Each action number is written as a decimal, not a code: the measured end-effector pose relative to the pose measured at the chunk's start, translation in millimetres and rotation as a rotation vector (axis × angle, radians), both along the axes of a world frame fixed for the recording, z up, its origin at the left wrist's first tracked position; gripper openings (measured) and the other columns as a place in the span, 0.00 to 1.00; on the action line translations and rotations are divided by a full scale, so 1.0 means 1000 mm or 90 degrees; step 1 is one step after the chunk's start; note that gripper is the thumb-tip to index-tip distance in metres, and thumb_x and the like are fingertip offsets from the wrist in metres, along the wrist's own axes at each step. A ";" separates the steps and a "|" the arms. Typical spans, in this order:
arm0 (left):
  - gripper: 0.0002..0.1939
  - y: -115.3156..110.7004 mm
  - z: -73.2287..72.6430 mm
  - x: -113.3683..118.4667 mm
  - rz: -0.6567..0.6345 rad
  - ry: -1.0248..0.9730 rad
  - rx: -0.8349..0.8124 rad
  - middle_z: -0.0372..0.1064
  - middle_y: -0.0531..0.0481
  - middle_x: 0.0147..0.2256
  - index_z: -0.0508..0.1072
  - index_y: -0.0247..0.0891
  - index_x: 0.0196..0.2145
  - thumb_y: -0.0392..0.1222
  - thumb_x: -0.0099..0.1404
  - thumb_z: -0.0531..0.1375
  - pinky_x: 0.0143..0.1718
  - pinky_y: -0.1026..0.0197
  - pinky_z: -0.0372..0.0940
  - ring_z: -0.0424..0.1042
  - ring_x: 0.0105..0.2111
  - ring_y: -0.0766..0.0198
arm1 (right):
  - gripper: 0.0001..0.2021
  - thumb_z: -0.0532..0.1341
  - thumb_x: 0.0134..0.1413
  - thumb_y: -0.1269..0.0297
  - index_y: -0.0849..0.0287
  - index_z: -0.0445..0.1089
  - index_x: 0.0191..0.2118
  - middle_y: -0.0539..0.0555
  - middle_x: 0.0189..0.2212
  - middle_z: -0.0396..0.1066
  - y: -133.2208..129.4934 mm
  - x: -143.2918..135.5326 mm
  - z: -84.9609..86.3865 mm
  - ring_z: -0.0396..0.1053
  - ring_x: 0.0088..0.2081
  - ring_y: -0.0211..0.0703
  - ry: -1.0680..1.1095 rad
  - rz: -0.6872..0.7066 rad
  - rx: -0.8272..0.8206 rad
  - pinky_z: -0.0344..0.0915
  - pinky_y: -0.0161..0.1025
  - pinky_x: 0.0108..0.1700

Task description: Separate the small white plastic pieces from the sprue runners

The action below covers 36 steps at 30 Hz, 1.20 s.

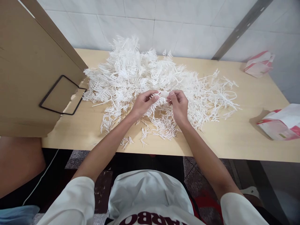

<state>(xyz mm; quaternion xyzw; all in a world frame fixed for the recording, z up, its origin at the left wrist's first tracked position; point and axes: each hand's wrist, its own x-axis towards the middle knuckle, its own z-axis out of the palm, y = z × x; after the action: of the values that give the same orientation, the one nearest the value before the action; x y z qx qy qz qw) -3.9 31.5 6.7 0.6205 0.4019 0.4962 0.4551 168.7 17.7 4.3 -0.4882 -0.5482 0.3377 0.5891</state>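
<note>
A large heap of white, thin-branched pieces (131, 68), like plastic sprigs, lies on the wooden table. Over its front edge, my left hand (145, 102) pinches one end of a white branched sprig (162, 99) between thumb and fingers. The other end of that sprig is in the closed fingers of my right hand (179, 104), a short way to the right. Below my hands, loose short white bits (165, 126) are scattered on the table. My fingertips partly hide the held sprig.
At the left stands a brown cardboard panel (30, 72) with a black wire frame (62, 94) against it. Two red-and-white paper packets (281, 122) sit at the right. A tiled wall (178, 28) rises behind the table (234, 140). Another person's bare limb shows lower left.
</note>
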 end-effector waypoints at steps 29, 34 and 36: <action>0.14 -0.011 0.004 0.002 -0.023 0.333 0.234 0.73 0.49 0.33 0.73 0.39 0.42 0.48 0.71 0.51 0.37 0.61 0.60 0.68 0.31 0.65 | 0.07 0.55 0.64 0.63 0.54 0.71 0.38 0.53 0.35 0.74 -0.010 -0.002 0.001 0.70 0.36 0.40 -0.426 -0.013 0.222 0.68 0.40 0.41; 0.13 -0.010 0.001 0.002 -0.022 0.388 0.241 0.74 0.49 0.34 0.73 0.39 0.41 0.45 0.71 0.51 0.41 0.60 0.60 0.69 0.34 0.63 | 0.06 0.57 0.59 0.67 0.54 0.72 0.36 0.52 0.33 0.75 -0.008 0.000 -0.002 0.70 0.32 0.39 -0.458 -0.034 0.252 0.68 0.40 0.37; 0.13 -0.010 -0.001 0.002 -0.025 0.415 0.255 0.75 0.48 0.35 0.73 0.39 0.41 0.44 0.71 0.51 0.42 0.59 0.60 0.70 0.36 0.62 | 0.06 0.57 0.56 0.69 0.54 0.72 0.35 0.51 0.32 0.75 -0.008 0.001 -0.004 0.70 0.31 0.39 -0.472 -0.039 0.257 0.67 0.40 0.37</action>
<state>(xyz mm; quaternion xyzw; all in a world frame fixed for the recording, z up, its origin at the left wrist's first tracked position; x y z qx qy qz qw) -2.2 21.9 5.2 0.8299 0.4086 0.3332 0.1824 169.2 10.1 -0.1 -0.4672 -0.7637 0.0072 0.4454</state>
